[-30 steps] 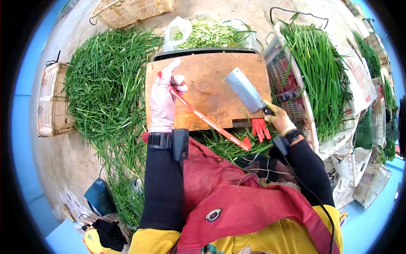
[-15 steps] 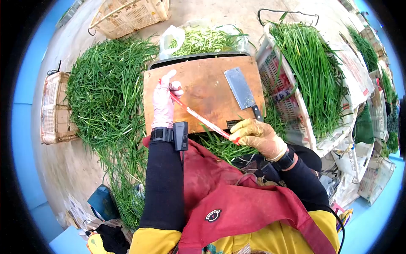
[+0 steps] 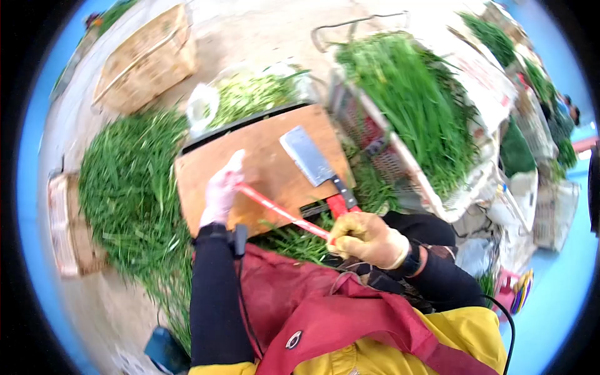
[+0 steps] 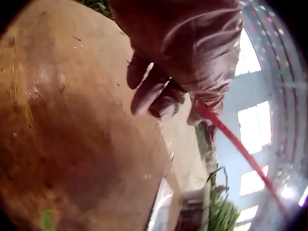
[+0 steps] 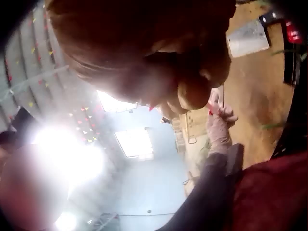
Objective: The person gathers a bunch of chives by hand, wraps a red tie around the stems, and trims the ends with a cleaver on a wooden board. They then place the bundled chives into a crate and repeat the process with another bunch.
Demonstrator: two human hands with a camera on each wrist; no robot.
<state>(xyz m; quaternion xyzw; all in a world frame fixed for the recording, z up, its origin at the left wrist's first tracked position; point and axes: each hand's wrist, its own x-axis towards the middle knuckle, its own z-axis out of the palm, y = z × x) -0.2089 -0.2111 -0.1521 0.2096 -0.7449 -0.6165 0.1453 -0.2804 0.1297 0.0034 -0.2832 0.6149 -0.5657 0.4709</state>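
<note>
A red printed strip (image 3: 275, 207) stretches straight between both gloved hands, over the near part of a wooden board (image 3: 259, 181). My left hand (image 3: 220, 192), in a pink glove, pinches its far end above the board. In the left wrist view the strip (image 4: 240, 149) leaves the fingers near the thumb. My right hand (image 3: 375, 242), in a yellowish glove, grips the other end with curled fingers by the board's near edge. A cleaver (image 3: 306, 156) lies on the board, its black handle toward my right hand. More red strips (image 3: 337, 205) sit beside that handle.
Loose green stalks (image 3: 131, 175) are heaped left of the board. A crate of long green leaves (image 3: 406, 106) stands at its right. Behind it is a bag of pale cut pieces (image 3: 250, 94). An upright basket (image 3: 147, 62) stands at the back left.
My right hand has put the cleaver down on the board and taken hold of the strip's hanging end. The strip is now straight between both hands. The head view has turned.
</note>
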